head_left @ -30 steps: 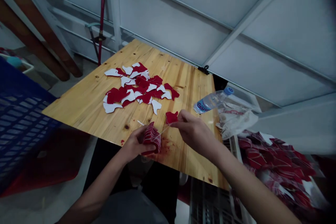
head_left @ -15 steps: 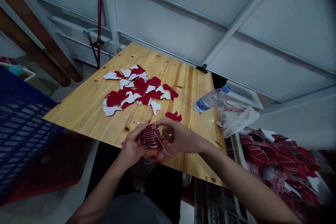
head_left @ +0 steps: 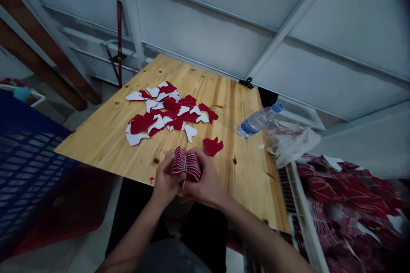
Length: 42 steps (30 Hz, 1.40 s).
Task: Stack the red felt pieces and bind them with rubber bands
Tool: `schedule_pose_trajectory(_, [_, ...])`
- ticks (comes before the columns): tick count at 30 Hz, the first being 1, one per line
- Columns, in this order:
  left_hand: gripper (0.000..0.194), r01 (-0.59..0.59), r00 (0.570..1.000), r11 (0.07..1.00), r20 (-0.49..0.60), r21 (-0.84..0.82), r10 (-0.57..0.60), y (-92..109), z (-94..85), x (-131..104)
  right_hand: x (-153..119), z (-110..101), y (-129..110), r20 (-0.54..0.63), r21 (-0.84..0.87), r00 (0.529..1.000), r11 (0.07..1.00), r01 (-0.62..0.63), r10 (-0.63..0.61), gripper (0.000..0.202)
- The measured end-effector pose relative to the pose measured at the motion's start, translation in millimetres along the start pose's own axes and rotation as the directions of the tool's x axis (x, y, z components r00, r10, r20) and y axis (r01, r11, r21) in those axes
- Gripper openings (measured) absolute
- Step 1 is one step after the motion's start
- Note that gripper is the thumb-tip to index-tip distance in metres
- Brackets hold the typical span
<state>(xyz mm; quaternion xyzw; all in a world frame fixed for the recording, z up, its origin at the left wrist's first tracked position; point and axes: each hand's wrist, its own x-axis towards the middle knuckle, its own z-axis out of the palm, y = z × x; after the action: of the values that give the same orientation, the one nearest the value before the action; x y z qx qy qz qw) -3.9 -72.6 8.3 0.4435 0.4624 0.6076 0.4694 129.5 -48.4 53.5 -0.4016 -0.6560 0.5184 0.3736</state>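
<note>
Pale panels [head_left: 205,21] rose behind a wooden table [head_left: 250,170], with a blue basket [head_left: 32,170] at its left and a crate [head_left: 304,209] of red and white pieces [head_left: 339,192] at its right. Across the tabletop's far left part lay a loose spread of red and white cutouts [head_left: 169,113]. A crumpled whitish bag [head_left: 293,140] bore red print too small to read; beside it, a clear bottle [head_left: 259,121] lay on its side, blue cap toward the far right, its blue label showing letters that looked like "Gam", the rest unclear. Near the table's front edge, the left hand [head_left: 166,177] and right hand [head_left: 208,179] were curled closed around opposite ends of a striped bundle [head_left: 188,167]. Its long axis ran left to right, dipping slightly rightward, and a pointed corner at the left end aimed upward. A red cutout [head_left: 213,146] lay just beyond the right hand. Pale string [head_left: 185,164] crossed the bundle's middle.
</note>
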Motion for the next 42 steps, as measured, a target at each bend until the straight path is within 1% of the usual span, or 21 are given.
schedule_pose_trajectory(2, [0.06, -0.047, 0.997, 0.997, 0.063, 0.066, 0.043, 5, -9.6, 6, 3, -7, -3, -0.015, -0.284, 0.997, 0.956, 0.067, -0.074, 0.038])
schedule_pose_trajectory(4, [0.071, -0.102, 0.976, 0.98, 0.206, 0.17, 0.066, 19, -21.4, 13, 5, -13, -10, 0.035, -0.508, 0.995, 0.855, 0.101, -0.096, 0.034])
schedule_pose_trajectory(6, [0.071, -0.145, 0.928, 0.946, 0.372, 0.288, 0.029, 34, -30.7, 21, 5, -16, -20, 0.106, -0.593, 0.992, 0.796, 0.123, -0.075, 0.036])
schedule_pose_trajectory(7, [0.069, -0.141, 0.907, 0.937, 0.421, 0.319, -0.007, 40, -33.7, 25, 5, -16, -25, 0.126, -0.589, 0.99, 0.798, 0.127, -0.065, 0.039])
schedule_pose_trajectory(9, [0.064, -0.053, 0.88, 0.948, 0.463, 0.313, -0.103, 47, -36.7, 31, 4, -16, -34, 0.128, -0.505, 0.992, 0.86, 0.08, -0.017, 0.044])
schedule_pose_trajectory(12, [0.056, 0.124, 0.852, 0.971, 0.479, 0.205, -0.21, 44, -35.4, 36, 2, -19, -40, 0.106, -0.238, 0.987, 0.967, -0.097, 0.125, 0.051])
schedule_pose_trajectory(15, [0.061, 0.135, 0.853, 0.982, 0.49, 0.13, -0.182, 37, -29.9, 36, 0, -26, -35, 0.096, -0.052, 0.98, 0.984, -0.171, 0.176, 0.054])
schedule_pose_trajectory(18, [0.047, 0.128, 0.853, 0.985, 0.494, 0.116, -0.169, 31, -24.8, 33, 2, -38, -28, 0.145, 0.078, 0.966, 0.97, -0.228, 0.216, 0.056])
schedule_pose_trajectory(20, [0.04, 0.14, 0.867, 0.985, 0.468, 0.105, -0.173, 26, -25.2, 32, 6, -51, -27, 0.277, 0.109, 0.911, 0.933, -0.344, 0.304, 0.055])
schedule_pose_trajectory(22, [0.04, 0.14, 0.895, 0.985, 0.412, 0.097, -0.168, 19, -29.6, 30, 12, -64, -30, 0.394, -0.004, 0.824, 0.897, -0.441, 0.407, 0.043])
schedule_pose_trajectory(24, [0.04, 0.141, 0.907, 0.984, 0.385, 0.107, -0.172, 11, -36.4, 29, 18, -75, -36, 0.453, -0.197, 0.752, 0.876, -0.441, 0.48, 0.026])
schedule_pose_trajectory(25, [0.039, 0.144, 0.904, 0.984, 0.391, 0.105, -0.174, 7, -39.9, 28, 21, -79, -39, 0.478, -0.274, 0.73, 0.872, -0.405, 0.489, 0.026])
schedule_pose_trajectory(27, [0.041, 0.16, 0.891, 0.986, 0.423, 0.044, -0.164, -1, -45.5, 26, 26, -83, -43, 0.585, -0.314, 0.685, 0.9, -0.302, 0.434, 0.037])
schedule_pose_trajectory(29, [0.042, 0.188, 0.887, 0.976, 0.446, -0.108, -0.121, -6, -46.9, 20, 29, -83, -43, 0.687, -0.181, 0.67, 0.96, -0.215, 0.28, 0.048])
schedule_pose_trajectory(31, [0.042, 0.248, 0.892, 0.916, 0.443, -0.315, -0.089, -9, -42.6, 11, 29, -80, -39, 0.71, 0.051, 0.7, 0.985, -0.167, 0.082, 0.052])
schedule_pose_trajectory(32, [0.042, 0.296, 0.896, 0.856, 0.433, -0.423, -0.096, -9, -38.4, 5, 28, -77, -37, 0.683, 0.163, 0.73, 0.976, -0.145, -0.005, 0.053])
schedule_pose_trajectory(35, [0.042, 0.429, 0.898, 0.561, 0.399, -0.708, -0.183, -5, -21.7, -12, 17, -59, -28, 0.529, 0.368, 0.818, 0.93, 0.018, -0.225, 0.054])
schedule_pose_trajectory(37, [0.035, 0.427, 0.901, 0.374, 0.349, -0.823, -0.26, -3, -12.9, -19, 7, -41, -19, 0.377, 0.394, 0.873, 0.906, 0.151, -0.309, 0.049])
schedule_pose_trajectory(39, [0.024, 0.393, 0.89, 0.308, 0.273, -0.866, -0.367, -2, -9.3, -21, -2, -21, -8, 0.203, 0.458, 0.937, 0.873, 0.166, -0.285, 0.032])
schedule_pose_trajectory(40, [0.019, 0.377, 0.875, 0.313, 0.224, -0.872, -0.429, -2, -9.2, -21, -5, -12, -2, 0.126, 0.532, 0.968, 0.839, 0.118, -0.216, 0.024])
schedule_pose_trajectory(42, [0.014, 0.367, 0.823, 0.347, 0.128, -0.863, -0.553, -2, -10.4, -18, -10, 6, 11, 0.046, 0.695, 0.999, 0.719, -0.021, -0.015, 0.025])
